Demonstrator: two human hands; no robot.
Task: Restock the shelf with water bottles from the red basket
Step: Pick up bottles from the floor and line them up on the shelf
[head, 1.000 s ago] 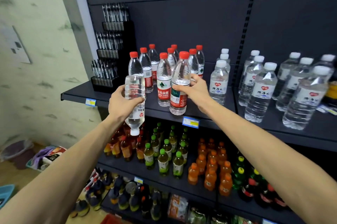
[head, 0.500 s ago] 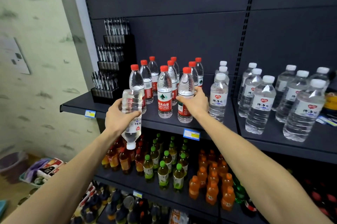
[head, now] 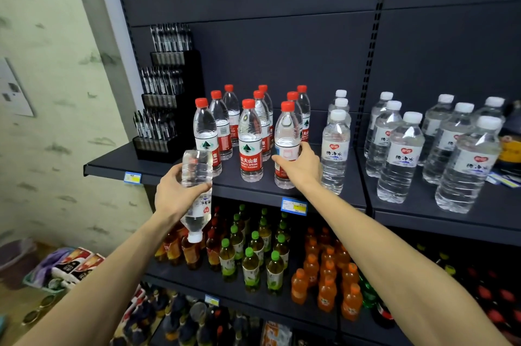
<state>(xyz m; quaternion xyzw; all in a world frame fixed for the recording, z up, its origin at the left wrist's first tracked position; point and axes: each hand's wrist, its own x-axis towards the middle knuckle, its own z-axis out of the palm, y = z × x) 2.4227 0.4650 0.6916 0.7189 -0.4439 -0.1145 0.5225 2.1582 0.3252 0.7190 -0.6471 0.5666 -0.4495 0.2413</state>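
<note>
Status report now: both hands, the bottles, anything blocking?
Left hand grips white-cap bottle upside down, below shelf edge. Right hand holds red-cap bottle standing at shelf front. Nothing blocking.

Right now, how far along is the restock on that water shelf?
Done: red-capped bottles stand in three rows on the shelf. In hand: the right hand grips the front red-capped bottle, which stands on the shelf; the left hand holds a white-capped bottle upside down, not yet shelved. Left: placing it, likely with the white-capped bottles. The basket is out of view.
</note>
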